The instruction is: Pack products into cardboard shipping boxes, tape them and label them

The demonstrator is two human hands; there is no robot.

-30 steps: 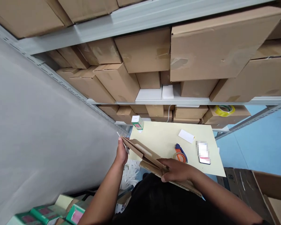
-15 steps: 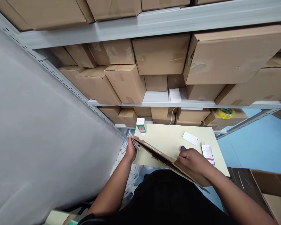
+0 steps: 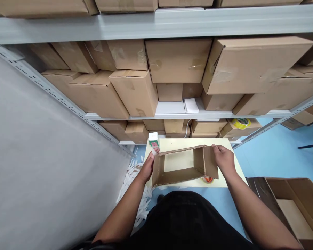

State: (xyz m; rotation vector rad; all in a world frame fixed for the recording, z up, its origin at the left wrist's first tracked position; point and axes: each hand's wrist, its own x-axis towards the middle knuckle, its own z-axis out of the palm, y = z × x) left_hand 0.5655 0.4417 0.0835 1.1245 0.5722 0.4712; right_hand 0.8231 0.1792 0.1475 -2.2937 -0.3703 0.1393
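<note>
Above a pale yellow table, I hold a cardboard box that stands opened out as a hollow frame, the table showing through it. My left hand is closed on its left end, and a small white slip sticks out by those fingers. At the right end, my right hand pinches a flap. Just beyond my left hand stands a small white and green box. An orange object shows partly beneath the cardboard box; its kind is hidden.
Shelves ahead carry many cardboard boxes. A yellow tape roll lies on a lower box. White paper strips litter the floor at left, beside the grey wall. A large open carton stands at the right.
The flattened cardboard has been opened out into a hollow box. My right hand has moved to the flap at its right end. The phone and the white card are no longer visible.
</note>
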